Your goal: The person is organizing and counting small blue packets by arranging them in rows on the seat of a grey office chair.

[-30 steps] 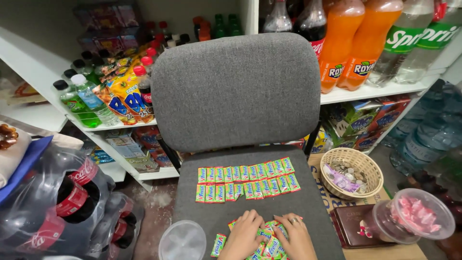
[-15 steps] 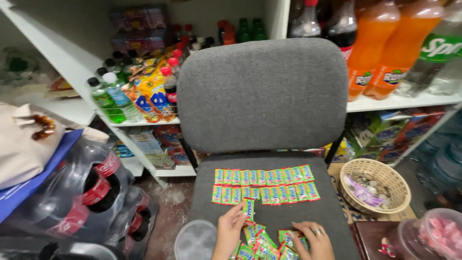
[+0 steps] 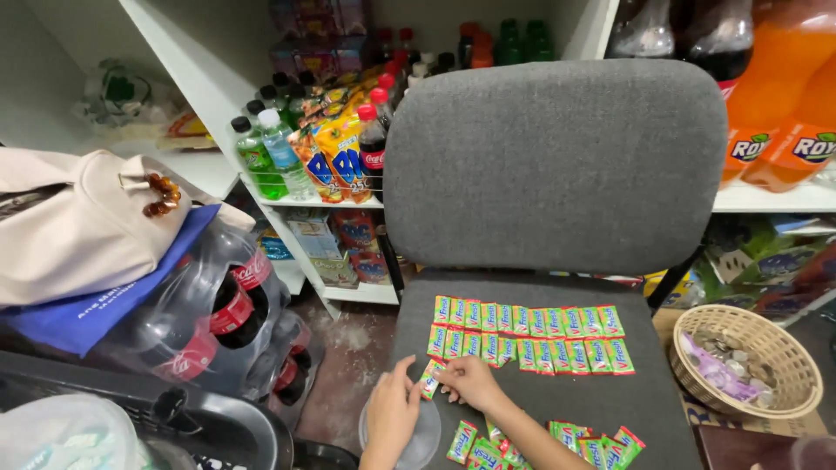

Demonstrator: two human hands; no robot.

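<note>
Two rows of small green, yellow and red candy sachets (image 3: 527, 332) lie flat on the grey chair seat (image 3: 644, 405). My left hand (image 3: 392, 416) and my right hand (image 3: 468, 383) meet at the seat's front left, below the left end of the lower row. Both pinch one sachet (image 3: 429, 379) between their fingertips, just above the seat. A loose heap of the same sachets (image 3: 585, 446) lies at the front edge, partly behind my right forearm. A clear round plastic lid (image 3: 423, 439) sits under my left hand.
A wicker basket (image 3: 747, 361) with coins and notes stands right of the chair. A shrink-wrapped pack of dark soda bottles (image 3: 218, 322) and a beige bag (image 3: 83, 226) crowd the left. White shelves (image 3: 218, 91) with bottles and snack packs rise behind the grey backrest (image 3: 557, 165).
The view has shifted, so the chair sits further right. My hands moved from the loose heap to the seat's front left, carrying one sachet toward the left end of the rows.
</note>
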